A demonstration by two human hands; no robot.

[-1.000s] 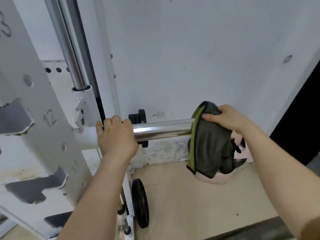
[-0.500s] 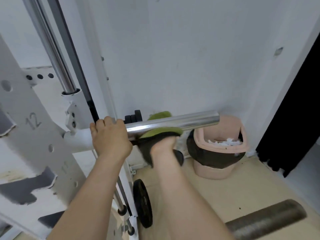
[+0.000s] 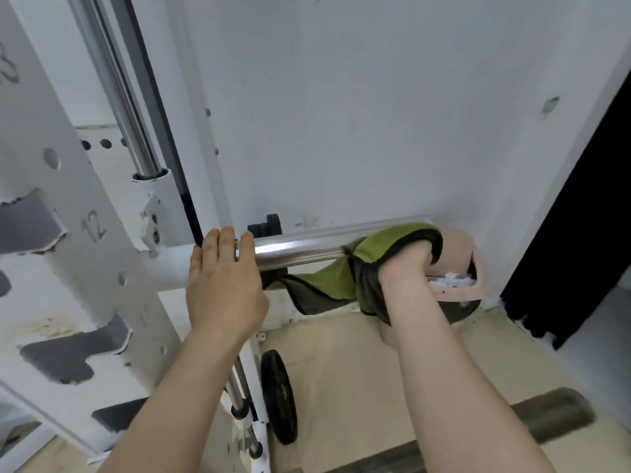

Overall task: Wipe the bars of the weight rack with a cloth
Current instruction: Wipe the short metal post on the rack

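Chrome bar with a green-grey cloth bunched at its free end.
Right hand clutches the cloth round it, fingers closed; left hand lies over its rack end, grip unclear. Pink bin behind its tip, black plate below.

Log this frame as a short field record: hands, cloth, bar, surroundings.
left hand: lies over the chrome bar near its white sleeve, fingers over the top
right hand: grips the cloth around the bar's free end
cloth: green and dark grey, loose part hanging below the bar
behind: pink bin against the wall
floor: black weight plate standing on edge by the rack
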